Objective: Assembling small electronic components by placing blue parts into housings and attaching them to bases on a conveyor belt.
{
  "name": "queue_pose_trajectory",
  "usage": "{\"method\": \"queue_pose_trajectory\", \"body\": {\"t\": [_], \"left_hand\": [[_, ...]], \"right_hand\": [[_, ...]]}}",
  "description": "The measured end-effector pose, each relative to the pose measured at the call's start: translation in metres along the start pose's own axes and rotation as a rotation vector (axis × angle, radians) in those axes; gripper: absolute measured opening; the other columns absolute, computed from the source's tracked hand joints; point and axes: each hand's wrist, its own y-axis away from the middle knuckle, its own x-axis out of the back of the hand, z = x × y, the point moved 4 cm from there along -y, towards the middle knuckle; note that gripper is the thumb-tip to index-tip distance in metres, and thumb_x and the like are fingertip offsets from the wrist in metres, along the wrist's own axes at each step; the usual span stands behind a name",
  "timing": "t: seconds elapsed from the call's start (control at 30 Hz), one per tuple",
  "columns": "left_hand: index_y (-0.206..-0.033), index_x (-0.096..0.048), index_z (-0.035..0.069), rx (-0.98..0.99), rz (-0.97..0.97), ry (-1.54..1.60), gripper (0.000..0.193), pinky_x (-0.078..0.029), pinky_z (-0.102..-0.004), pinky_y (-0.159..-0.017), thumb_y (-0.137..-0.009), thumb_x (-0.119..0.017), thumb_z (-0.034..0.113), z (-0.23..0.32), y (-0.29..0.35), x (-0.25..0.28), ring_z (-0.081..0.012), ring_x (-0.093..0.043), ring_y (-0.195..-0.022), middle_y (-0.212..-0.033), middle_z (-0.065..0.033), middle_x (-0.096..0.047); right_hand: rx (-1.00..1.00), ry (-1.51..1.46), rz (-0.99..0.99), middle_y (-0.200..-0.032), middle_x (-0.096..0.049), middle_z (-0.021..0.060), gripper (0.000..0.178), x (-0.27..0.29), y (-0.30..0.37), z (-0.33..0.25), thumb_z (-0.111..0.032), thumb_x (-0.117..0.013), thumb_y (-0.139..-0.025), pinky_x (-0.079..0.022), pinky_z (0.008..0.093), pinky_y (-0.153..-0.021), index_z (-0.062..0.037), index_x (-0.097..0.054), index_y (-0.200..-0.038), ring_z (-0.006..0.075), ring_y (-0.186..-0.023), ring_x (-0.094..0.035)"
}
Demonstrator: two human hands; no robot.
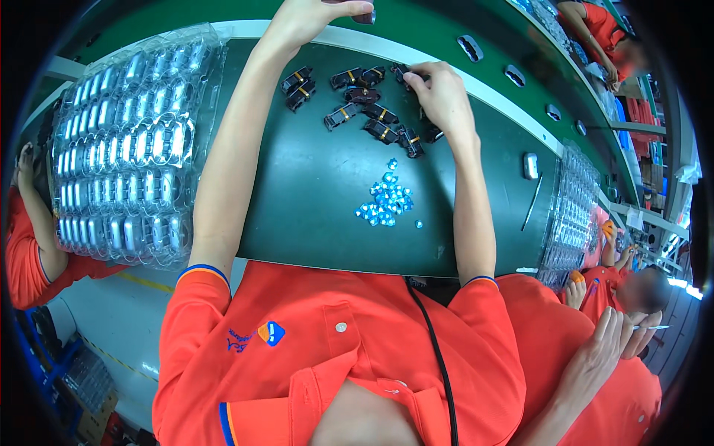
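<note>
Though well apart, hands [444,95] at dark parts [365,16]

An orange-red polo shirt [286,379] with blue-edged cuffs [204,270] and collar [256,425] carries a blue-and-orange chest emblem [272,334] (small dark lettering [239,341] beside it), pale buttons [341,327] and a black cord [434,342] along its front.

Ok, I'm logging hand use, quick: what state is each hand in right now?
Left hand: closed on a dark part, partly cut off by the picture's edge.
Right hand: at a black part; grip cannot be told.
</note>
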Motion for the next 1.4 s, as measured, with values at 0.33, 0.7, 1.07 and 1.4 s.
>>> {"method": "queue_pose_trajectory", "body": {"t": [0.33,0.7,1.07,1.4], "left_hand": [[-0.112,-0.057,0.004,0.026,-0.114,0.092,0.034,-0.052,-0.0285,-0.083,-0.082,-0.071,-0.003,0.021,0.008,-0.012,-0.0159,-0.066,-0.089,-0.095,-0.0083,-0.068],[-0.112,-0.059,0.004,0.009,-0.119,0.072,0.035,-0.052,-0.0287,-0.083,-0.080,-0.072,-0.004,0.021,0.006,-0.016,-0.0152,-0.065,-0.091,-0.097,-0.0077,-0.068],[-0.115,-0.058,0.005,0.002,-0.177,0.152,0.035,-0.055,-0.0281,-0.078,-0.083,-0.071,-0.002,0.006,0.004,-0.022,-0.0138,-0.064,-0.090,-0.103,-0.0058,-0.065],[-0.122,-0.055,0.008,0.137,-0.326,0.379,0.036,-0.055,-0.0264,-0.073,-0.088,-0.070,0.007,-0.009,0.006,-0.026,-0.0127,-0.064,-0.088,-0.108,-0.0038,-0.065]], "right_hand": [[0.103,-0.804,0.307,-0.100,-0.072,0.0149,0.031,0.043,-0.028,-0.043,-0.007,-0.076,-0.082,-0.056,0.0319,-0.086,0.0032,-0.068,-0.110,0.0197,-0.097,-0.069],[0.110,-0.803,0.314,-0.102,-0.072,0.0129,0.034,0.025,-0.026,-0.059,-0.008,-0.077,-0.082,-0.057,0.0322,-0.088,0.0036,-0.068,-0.113,0.0200,-0.095,-0.070],[-0.022,-1.667,-0.224,-0.114,-0.063,0.0135,0.035,-0.006,-0.033,-0.048,-0.023,-0.058,-0.099,-0.051,0.0333,-0.096,0.0039,-0.057,-0.122,0.0218,-0.106,-0.062],[0.049,-1.694,-0.255,-0.108,-0.064,0.0134,0.035,-0.016,-0.032,-0.058,-0.023,-0.057,-0.100,-0.049,0.0332,-0.090,0.0060,-0.058,-0.119,0.0234,-0.099,-0.063]]}}
